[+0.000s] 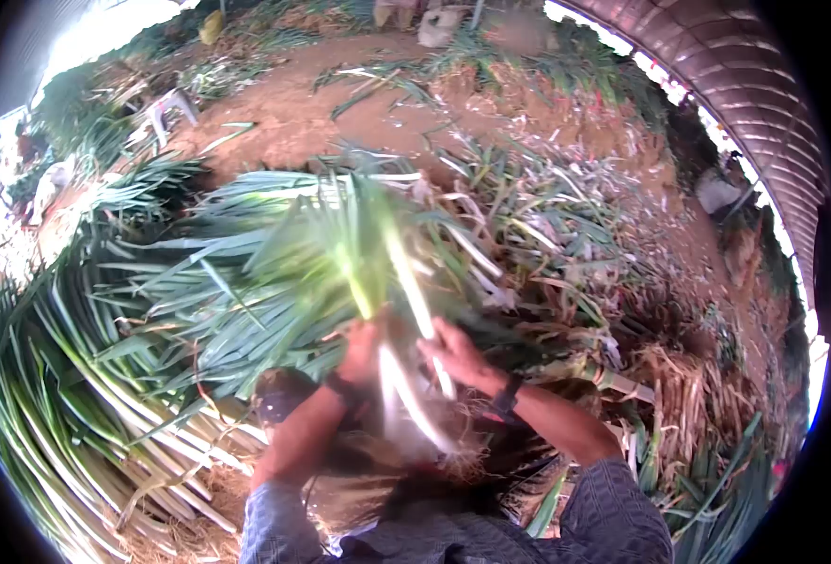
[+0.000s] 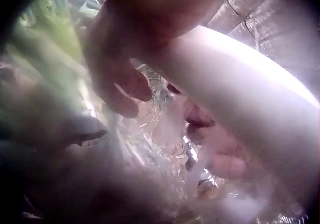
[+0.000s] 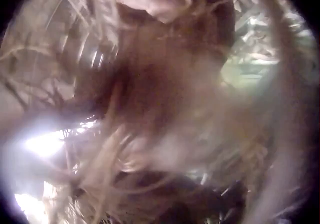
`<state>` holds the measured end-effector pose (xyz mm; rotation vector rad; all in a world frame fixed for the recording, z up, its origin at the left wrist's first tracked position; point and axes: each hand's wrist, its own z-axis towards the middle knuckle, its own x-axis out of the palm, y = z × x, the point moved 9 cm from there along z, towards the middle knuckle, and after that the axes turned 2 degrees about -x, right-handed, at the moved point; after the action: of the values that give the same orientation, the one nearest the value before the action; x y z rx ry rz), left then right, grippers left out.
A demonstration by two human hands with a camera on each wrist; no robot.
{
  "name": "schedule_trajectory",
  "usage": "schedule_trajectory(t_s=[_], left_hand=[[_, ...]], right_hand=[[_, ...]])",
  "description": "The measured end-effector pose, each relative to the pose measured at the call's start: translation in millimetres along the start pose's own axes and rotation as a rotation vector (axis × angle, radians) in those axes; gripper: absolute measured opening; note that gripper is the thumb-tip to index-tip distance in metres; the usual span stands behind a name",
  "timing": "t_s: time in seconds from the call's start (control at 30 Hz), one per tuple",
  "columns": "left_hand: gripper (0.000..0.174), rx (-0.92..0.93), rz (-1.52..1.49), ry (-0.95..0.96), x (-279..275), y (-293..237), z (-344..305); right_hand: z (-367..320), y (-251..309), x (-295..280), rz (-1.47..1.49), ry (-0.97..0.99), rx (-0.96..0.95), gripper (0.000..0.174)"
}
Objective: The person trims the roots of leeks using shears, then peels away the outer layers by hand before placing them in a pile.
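In the head view the left hand (image 1: 363,350) grips green onion stalks (image 1: 399,399), white ends and roots pointing down towards the person, blurred green leaves fanning away. Beside it the right hand (image 1: 457,355) has its fingers round another white stalk (image 1: 410,280). A thick white stalk (image 2: 240,79) crosses the left wrist view, under the left hand (image 2: 150,19), whose fingers are curled. Stringy roots (image 3: 107,169) cross the right wrist view, with the right hand (image 3: 170,74) blurred behind them.
A large pile of long onions (image 1: 86,376) lies on the left, leaves (image 1: 237,244) in front. Peeled scraps (image 1: 575,216) cover the ground ahead and to the right, near a dry stalk heap (image 1: 688,404). A small stool (image 1: 173,111) stands on the bare soil (image 1: 284,99) farther off.
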<state>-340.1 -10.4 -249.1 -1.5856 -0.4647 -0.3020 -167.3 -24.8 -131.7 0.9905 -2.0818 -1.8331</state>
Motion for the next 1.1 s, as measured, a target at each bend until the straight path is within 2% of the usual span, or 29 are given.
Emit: schedule_trajectory(t_s=[0.03, 0.1, 0.13, 0.17, 0.23, 0.27, 0.37, 0.43, 0.47, 0.53, 0.57, 0.6, 0.63, 0.67, 0.7, 0.73, 0.8, 0.83, 0.87, 0.9, 1.0, 1.07, 1.1], left_hand=[[0.057, 0.057, 0.025, 0.013, 5, -9, -2], [0.06, 0.186, 0.04, 0.069, 21, -32, -6], [0.06, 0.04, -0.125, 0.104, 38, -52, -11], [0.06, -0.108, -0.29, 0.114, 56, -73, -16], [0.049, 0.119, -0.061, 0.154, 35, -91, 2], [0.044, 0.112, -0.079, 0.102, 28, -100, 12], [0.03, 0.096, -0.154, -0.117, -6, -124, 40], [0.027, 0.11, -0.278, -0.245, -43, -141, 55], [0.027, 0.136, -0.286, -0.284, -56, -144, 60], [0.02, 0.107, -0.255, -0.419, -45, -167, 43], [0.023, 0.151, -0.265, -0.407, -44, -164, 39], [0.029, 0.158, -0.247, -0.415, -41, -158, 32], [0.032, 0.151, -0.2, -0.427, -28, -158, 19], [0.034, 0.147, -0.155, -0.441, -13, -160, 6], [0.034, 0.129, -0.112, -0.425, -5, -158, -1], [0.035, 0.112, -0.068, -0.415, 1, -155, -7], [0.035, 0.055, -0.004, -0.323, 17, -154, -13], [0.035, 0.059, -0.012, -0.295, 25, -156, -16], [0.035, 0.061, -0.018, -0.269, 31, -154, -16], [0.035, -0.005, 0.018, -0.284, 26, -143, -14], [0.035, 0.034, 0.028, -0.162, 39, -142, -4], [0.038, -0.055, 0.066, -0.144, 43, -137, -1], [0.038, -0.041, 0.061, -0.137, 46, -139, 2]], right_hand=[[3, 21, 15, 0.048, -0.006, -0.191, 0.049], [-15, 40, 26, 0.083, 0.066, -0.247, 0.051], [-23, 53, 31, 0.102, 0.104, -0.274, 0.052], [-35, 58, 35, 0.204, 0.089, -0.2, 0.049], [-48, 35, 35, 0.131, 0.305, -0.031, 0.044], [-57, 24, 35, 0.08, 0.415, 0.046, 0.041], [-123, 32, 16, -0.214, 0.467, -0.202, 0.033], [-143, 26, -33, -0.611, 0.371, -0.322, 0.02], [-144, 1, -101, -0.764, 0.181, -0.191, 0.022], [-158, -47, -239, -1.006, -0.154, 0.161, 0.03], [-159, -38, -267, -1.317, -0.143, 0.157, 0.023], [-157, -16, -281, -1.336, -0.288, -0.128, 0.035], [-148, -12, -291, -1.193, -0.376, -0.128, 0.03], [-122, -32, -298, -1.053, -0.295, 0.018, 0.028], [-93, -61, -298, -0.91, -0.211, 0.157, 0.027], [-60, -75, -286, -0.846, -0.219, 0.046, 0.028], [-2, -56, -235, -0.886, -0.23, -0.227, 0.04], [26, -71, -220, -0.815, -0.216, -0.134, 0.05], [51, -51, -196, -0.913, -0.271, -0.393, 0.058], [89, -79, -184, -0.897, -0.097, -0.157, 0.056], [147, -86, -127, -1.138, 0.07, -0.351, 0.063], [160, -99, -109, -1.31, 0.106, -0.469, 0.064], [161, -104, -101, -1.397, 0.121, -0.528, 0.064]])
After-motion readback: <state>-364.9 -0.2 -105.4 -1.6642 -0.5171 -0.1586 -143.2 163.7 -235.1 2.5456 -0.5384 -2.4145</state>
